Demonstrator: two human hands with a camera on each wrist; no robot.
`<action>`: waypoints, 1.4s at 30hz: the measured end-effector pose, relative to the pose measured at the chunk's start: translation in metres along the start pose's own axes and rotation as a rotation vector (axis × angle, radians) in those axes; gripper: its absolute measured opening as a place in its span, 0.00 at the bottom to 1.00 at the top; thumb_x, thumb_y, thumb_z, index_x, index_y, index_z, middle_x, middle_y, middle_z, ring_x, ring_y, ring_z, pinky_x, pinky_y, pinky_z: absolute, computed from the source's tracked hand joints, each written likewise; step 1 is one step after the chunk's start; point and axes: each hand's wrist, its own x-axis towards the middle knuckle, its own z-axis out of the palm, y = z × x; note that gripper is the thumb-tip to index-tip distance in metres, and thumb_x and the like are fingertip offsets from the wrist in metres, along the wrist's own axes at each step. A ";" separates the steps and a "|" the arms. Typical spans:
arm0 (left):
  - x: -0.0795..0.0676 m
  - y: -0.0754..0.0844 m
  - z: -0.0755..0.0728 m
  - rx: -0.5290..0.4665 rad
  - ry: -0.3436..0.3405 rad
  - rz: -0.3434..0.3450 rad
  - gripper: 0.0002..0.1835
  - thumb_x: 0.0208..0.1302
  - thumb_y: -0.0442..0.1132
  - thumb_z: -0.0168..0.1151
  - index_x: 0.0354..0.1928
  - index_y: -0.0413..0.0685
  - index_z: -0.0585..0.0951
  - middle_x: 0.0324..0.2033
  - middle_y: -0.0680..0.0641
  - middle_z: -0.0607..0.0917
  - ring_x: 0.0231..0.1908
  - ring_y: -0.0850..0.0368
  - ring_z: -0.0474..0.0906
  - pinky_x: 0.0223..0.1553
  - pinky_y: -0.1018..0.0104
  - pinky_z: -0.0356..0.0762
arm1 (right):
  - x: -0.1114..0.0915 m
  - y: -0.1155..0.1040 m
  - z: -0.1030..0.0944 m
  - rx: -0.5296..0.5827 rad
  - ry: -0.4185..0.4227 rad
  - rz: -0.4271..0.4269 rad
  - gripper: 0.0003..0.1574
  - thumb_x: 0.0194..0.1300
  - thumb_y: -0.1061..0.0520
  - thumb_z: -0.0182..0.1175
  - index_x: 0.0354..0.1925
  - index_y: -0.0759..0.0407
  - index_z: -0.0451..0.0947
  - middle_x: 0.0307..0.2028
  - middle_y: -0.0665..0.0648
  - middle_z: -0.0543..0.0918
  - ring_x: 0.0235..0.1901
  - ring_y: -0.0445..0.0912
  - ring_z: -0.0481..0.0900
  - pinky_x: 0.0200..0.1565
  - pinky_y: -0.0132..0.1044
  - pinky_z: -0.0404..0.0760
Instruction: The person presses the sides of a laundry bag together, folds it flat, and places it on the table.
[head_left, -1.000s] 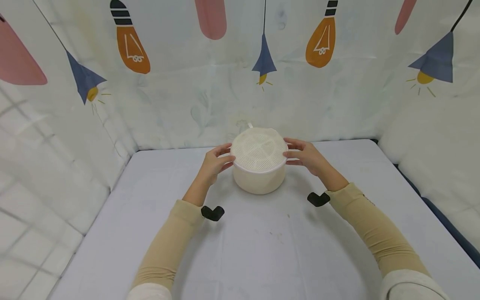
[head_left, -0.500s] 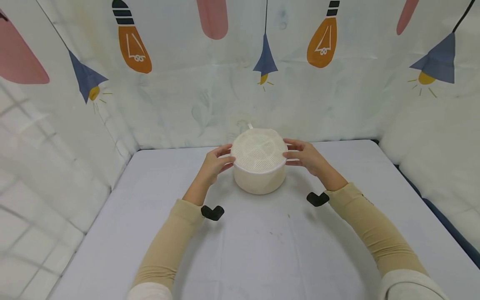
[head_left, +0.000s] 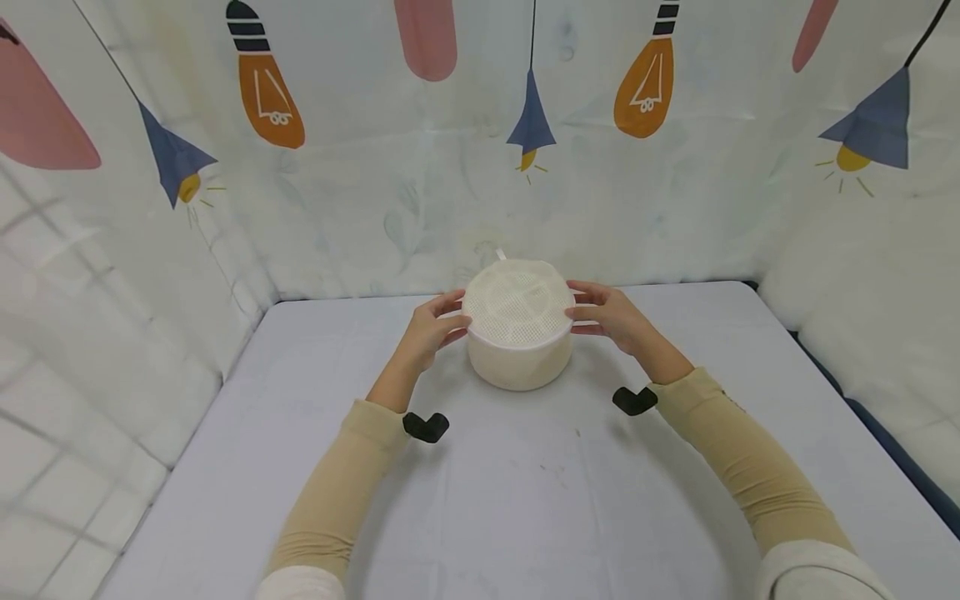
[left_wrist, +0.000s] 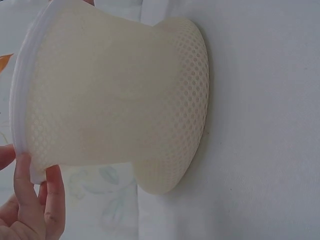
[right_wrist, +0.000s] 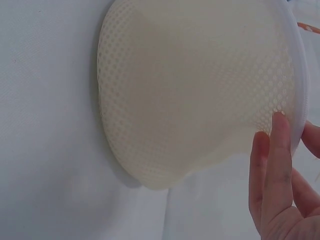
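A cream mesh laundry bag, shaped like a short drum, stands upright on the white-covered table with its round mesh top facing up. A white band runs round its upper rim, and a small white tab sticks out at the back. Holding the rim from the left is my left hand, thumb in front and fingers behind. On the opposite side my right hand grips the same rim between thumb and fingers. Both wrist views show the perforated mesh wall bulging out near the table. The bag's inside is hidden.
The bag stands on a white-covered table, near its back edge. Behind it hangs a pale wall sheet printed with lamps and bulbs. A black strap piece juts from each sleeve cuff. A few small stains mark the cloth.
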 end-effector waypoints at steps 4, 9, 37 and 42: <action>0.000 -0.002 -0.001 -0.016 -0.001 -0.010 0.32 0.68 0.26 0.64 0.74 0.46 0.71 0.66 0.41 0.73 0.61 0.48 0.74 0.59 0.62 0.78 | 0.001 0.001 0.001 0.008 -0.004 0.010 0.43 0.73 0.67 0.61 0.79 0.59 0.57 0.71 0.65 0.64 0.47 0.43 0.82 0.53 0.41 0.83; 0.001 -0.005 -0.003 -0.018 0.003 -0.013 0.33 0.68 0.26 0.64 0.74 0.46 0.71 0.66 0.41 0.73 0.62 0.48 0.74 0.59 0.61 0.78 | 0.002 0.002 0.003 0.010 -0.003 0.015 0.43 0.72 0.67 0.61 0.79 0.59 0.57 0.73 0.65 0.63 0.50 0.44 0.80 0.54 0.41 0.83; 0.006 -0.009 -0.004 -0.004 -0.010 -0.041 0.31 0.69 0.28 0.65 0.73 0.47 0.73 0.67 0.42 0.74 0.61 0.48 0.75 0.60 0.61 0.77 | 0.002 0.007 0.003 0.013 0.000 0.029 0.42 0.73 0.66 0.61 0.79 0.57 0.58 0.71 0.65 0.65 0.46 0.42 0.83 0.52 0.37 0.84; 0.005 -0.008 -0.004 -0.017 -0.010 -0.041 0.32 0.68 0.28 0.65 0.73 0.47 0.73 0.66 0.42 0.74 0.59 0.49 0.76 0.59 0.62 0.78 | 0.003 0.009 0.003 0.025 -0.001 0.036 0.43 0.73 0.65 0.62 0.79 0.56 0.58 0.71 0.65 0.66 0.46 0.43 0.83 0.52 0.37 0.83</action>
